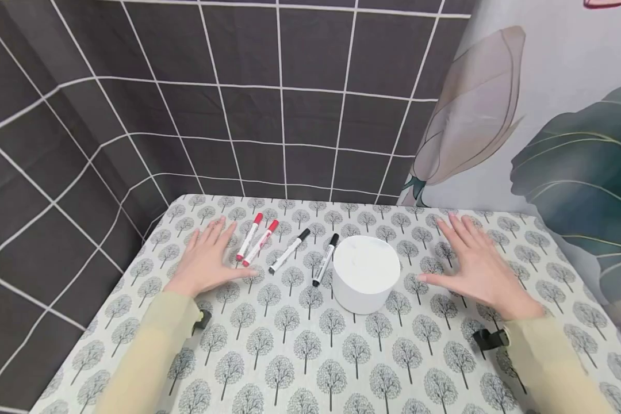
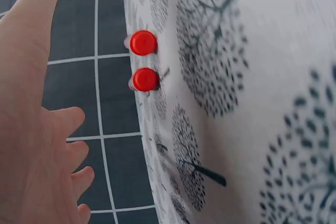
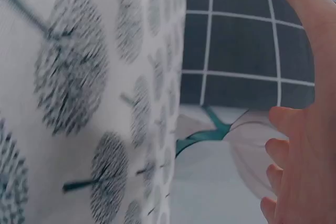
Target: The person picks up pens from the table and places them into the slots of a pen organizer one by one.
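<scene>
My left hand [image 1: 205,261] is spread, thumb out, just left of two red-capped markers. One red marker [image 1: 249,236] lies beside the other red marker [image 1: 261,243]; their round red ends [image 2: 144,42] face the left wrist camera. Toward the middle are a black-capped marker [image 1: 289,251] and a second black marker [image 1: 325,260], the latter close to a white round container [image 1: 366,275]. My right hand [image 1: 478,267] has its fingers spread to the right of that container, apart from it. Neither hand holds anything.
A cloth with a tree print [image 1: 305,345] covers the table. Dark grid-patterned fabric [image 1: 310,115] hangs behind and at the left. At the right hangs a light curtain [image 1: 548,86] with large leaf and flower shapes. Straps with black mounts sit at both wrists.
</scene>
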Tool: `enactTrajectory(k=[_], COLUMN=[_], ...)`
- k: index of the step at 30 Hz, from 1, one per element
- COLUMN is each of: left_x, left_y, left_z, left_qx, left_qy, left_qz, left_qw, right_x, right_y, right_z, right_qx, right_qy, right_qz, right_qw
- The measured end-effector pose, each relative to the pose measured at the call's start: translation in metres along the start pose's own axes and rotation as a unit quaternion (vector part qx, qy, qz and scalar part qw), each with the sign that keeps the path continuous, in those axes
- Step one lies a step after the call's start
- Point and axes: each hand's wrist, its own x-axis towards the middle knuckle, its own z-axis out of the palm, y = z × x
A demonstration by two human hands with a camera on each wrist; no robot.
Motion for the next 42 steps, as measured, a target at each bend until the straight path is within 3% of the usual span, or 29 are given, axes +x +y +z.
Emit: enactTrajectory(k=[11,19,28,42], left_x=[-0.005,-0.002,0.009,0.021], left_y=[0.02,0.025,0.015,0.012], left_z=[-0.001,0.007,0.012,0.017], left_qx=[-0.033,-0.089,-0.131,-0.116], left_qy=[0.03,0.036,0.034,0.041], left_qz=[0.029,0.01,-0.028,-0.041], left_qw=[0.9986,0.9954,0.9904,0.9915], right_x=[0.008,0.014,0.018,0.018], right_y=[-0.052,-0.077,-0.086,-0.085], right_z=[0.002,0.015,0.028,0.027], right_qx=[0.126,0.185,0.225,0.235], right_qy=[0.017,0.004,0.004,0.013], right_qz=[-0.04,-0.06,-0.044,-0.019], right_qw=[0.9911,0.981,0.9734,0.9716])
